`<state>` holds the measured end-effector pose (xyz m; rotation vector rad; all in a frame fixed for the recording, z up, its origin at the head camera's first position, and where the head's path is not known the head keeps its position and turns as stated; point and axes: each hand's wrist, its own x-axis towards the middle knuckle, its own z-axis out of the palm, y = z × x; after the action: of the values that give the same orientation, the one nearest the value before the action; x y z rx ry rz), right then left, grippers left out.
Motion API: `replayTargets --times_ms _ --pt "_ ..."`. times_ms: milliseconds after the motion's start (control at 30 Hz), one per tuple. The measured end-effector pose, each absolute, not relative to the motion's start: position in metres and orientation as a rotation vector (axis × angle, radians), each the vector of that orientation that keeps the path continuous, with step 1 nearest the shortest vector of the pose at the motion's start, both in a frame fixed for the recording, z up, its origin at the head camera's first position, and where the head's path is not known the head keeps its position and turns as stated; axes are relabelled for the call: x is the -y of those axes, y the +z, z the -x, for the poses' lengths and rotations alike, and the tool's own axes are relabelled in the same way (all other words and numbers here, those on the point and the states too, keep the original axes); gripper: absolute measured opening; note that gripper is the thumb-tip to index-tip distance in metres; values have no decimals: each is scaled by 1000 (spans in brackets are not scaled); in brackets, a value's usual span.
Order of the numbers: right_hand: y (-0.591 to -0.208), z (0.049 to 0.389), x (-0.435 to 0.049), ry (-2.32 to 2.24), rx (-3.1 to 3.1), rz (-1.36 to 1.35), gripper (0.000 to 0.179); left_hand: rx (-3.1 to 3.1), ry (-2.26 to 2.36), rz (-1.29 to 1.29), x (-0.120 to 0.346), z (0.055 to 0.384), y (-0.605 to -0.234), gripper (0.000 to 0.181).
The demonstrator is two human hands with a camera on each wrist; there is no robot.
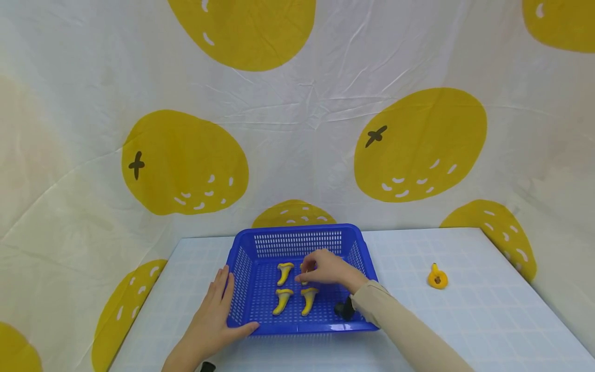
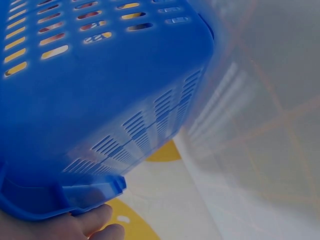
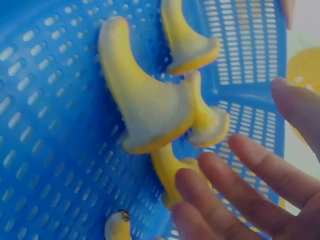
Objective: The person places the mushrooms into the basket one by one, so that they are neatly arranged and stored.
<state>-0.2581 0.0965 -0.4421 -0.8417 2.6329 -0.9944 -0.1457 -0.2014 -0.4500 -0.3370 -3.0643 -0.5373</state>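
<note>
A blue plastic basket holds several yellow-and-white mushrooms with curved stems, set in rows. My left hand rests at its front left corner, fingers straight along the left side and thumb on the front rim. Some of its fingers show beside the rim in the left wrist view. Over the basket, my right hand partly covers a back-row mushroom. In the right wrist view its fingers are spread and loosely bent, with a mushroom behind them and nothing held.
Right of the basket lies a small orange-yellow gourd-shaped thing with a dark spot. The table has a pale checked cover. Behind stands a white cloth printed with big yellow fruits. A black device sits under the right wrist.
</note>
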Motion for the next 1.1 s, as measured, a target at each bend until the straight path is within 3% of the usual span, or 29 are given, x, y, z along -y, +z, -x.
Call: replayTargets --times_ms 667,1100 --pt "-418 261 -111 -1459 -2705 743 12 3038 -530 351 202 146 -452 127" --pt "-396 248 -144 -1728 -2639 671 16 3073 -528 323 202 146 -449 128"
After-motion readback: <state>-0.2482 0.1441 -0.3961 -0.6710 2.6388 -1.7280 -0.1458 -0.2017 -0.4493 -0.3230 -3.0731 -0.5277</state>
